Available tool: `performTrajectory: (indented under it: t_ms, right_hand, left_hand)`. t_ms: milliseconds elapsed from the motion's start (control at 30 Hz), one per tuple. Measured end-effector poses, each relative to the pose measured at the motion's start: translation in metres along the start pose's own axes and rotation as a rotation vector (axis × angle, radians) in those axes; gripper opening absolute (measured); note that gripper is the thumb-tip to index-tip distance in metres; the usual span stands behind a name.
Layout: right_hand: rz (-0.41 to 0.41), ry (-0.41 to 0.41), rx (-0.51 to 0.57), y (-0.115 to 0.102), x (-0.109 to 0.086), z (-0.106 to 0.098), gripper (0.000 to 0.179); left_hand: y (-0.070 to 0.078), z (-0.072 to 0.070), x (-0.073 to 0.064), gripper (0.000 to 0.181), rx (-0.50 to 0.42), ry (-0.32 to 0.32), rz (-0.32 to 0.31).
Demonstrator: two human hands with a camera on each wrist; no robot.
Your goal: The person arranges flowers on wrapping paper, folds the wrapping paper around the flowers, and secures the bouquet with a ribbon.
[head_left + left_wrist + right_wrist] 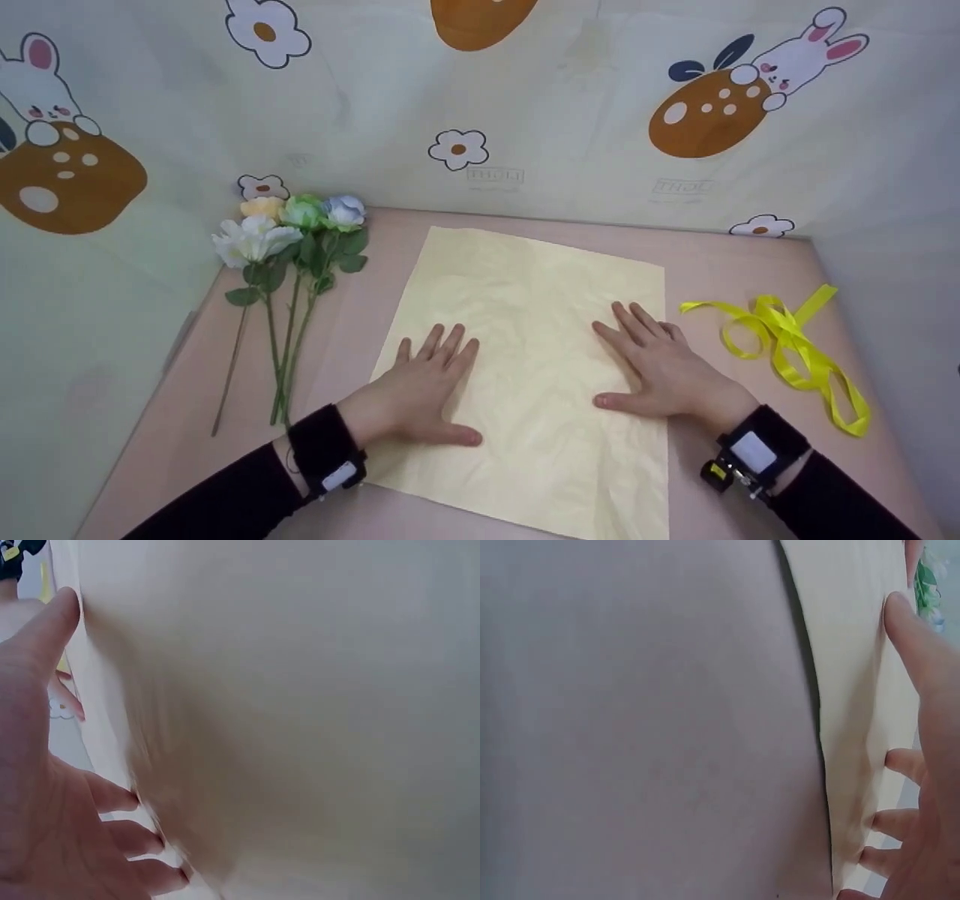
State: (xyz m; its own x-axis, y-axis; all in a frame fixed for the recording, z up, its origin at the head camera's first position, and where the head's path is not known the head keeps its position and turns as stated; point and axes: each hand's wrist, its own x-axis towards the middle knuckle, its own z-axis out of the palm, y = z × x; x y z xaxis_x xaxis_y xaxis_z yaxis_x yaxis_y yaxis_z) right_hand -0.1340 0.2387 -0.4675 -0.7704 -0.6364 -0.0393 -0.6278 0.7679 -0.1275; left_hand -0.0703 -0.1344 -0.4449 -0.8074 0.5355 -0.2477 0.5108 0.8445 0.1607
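Note:
A large cream sheet of wrapping paper [525,352] lies on the table, lightly wrinkled. My left hand [424,394] rests on its left part with the fingers spread. On the right part, near the edge, my right hand [652,367] presses with its fingers spread too. The left wrist view shows the paper [300,727] beneath the fingertips of the left hand [67,825]. In the right wrist view, the right hand [922,802] touches the paper [855,652] beside its slightly raised edge. Neither hand holds anything.
Several artificial flowers [255,241] with long stems lie left of the paper, near the left forearm. A loosely looped yellow ribbon [787,341] lies to the right. Behind the pink table [697,247] hangs a patterned cloth [562,135].

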Motion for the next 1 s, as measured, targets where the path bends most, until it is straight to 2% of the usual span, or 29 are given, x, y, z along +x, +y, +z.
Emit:
performTrajectory:
  t_ms: [233, 433, 667, 800, 1000]
  right_hand:
    - [0.007, 0.026, 0.022, -0.01, -0.016, 0.0, 0.095]
    - [0.029, 0.026, -0.01, -0.02, -0.035, 0.001, 0.093]
    - [0.062, 0.041, -0.027, -0.046, -0.056, 0.002, 0.089]
    - [0.058, 0.09, -0.044, -0.063, -0.065, -0.003, 0.085]
    - [-0.004, 0.123, -0.123, -0.078, -0.073, -0.011, 0.079]
  left_hand:
    - [-0.015, 0.002, 0.003, 0.112, 0.01, 0.021, 0.061]
    - [-0.027, 0.0, 0.01, 0.104, -0.013, 0.017, 0.102]
    - [-0.035, 0.0, 0.014, 0.101, -0.01, 0.018, 0.142]
    - [-0.035, -0.003, 0.01, 0.097, -0.044, 0.014, 0.134]
    - [-0.029, -0.006, 0.007, 0.087, -0.022, 0.042, 0.044]
